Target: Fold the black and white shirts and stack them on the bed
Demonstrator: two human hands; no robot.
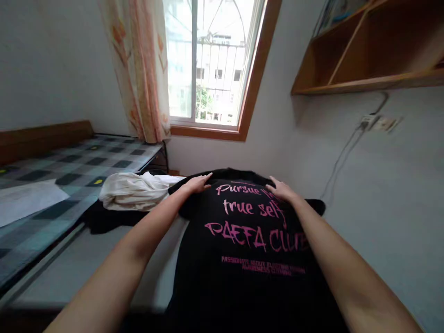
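Observation:
A black T-shirt (243, 286) with pink and purple lettering lies spread out in front of me, its collar end toward the window. My left hand (199, 184) rests on its left shoulder, fingers stretched and thumb apart. Over by the right shoulder, my right hand (280, 189) lies on the cloth with its visible fingers extended, partly covering the top line of print. Both hands touch the shirt; fingertips on the far side are only partly visible. To the left of the shirt sits a bunched white garment (135, 190) on top of a black cloth (104, 222).
A pale tabletop (86, 268) shows beneath the shirt's left side. Beyond it is a bed with a checked mat (69, 162) and a white paper sheet (29, 200). A curtain (145, 69) hangs beside the window; a wooden shelf (364, 83) and cabled outlet (376, 122) are on the right wall.

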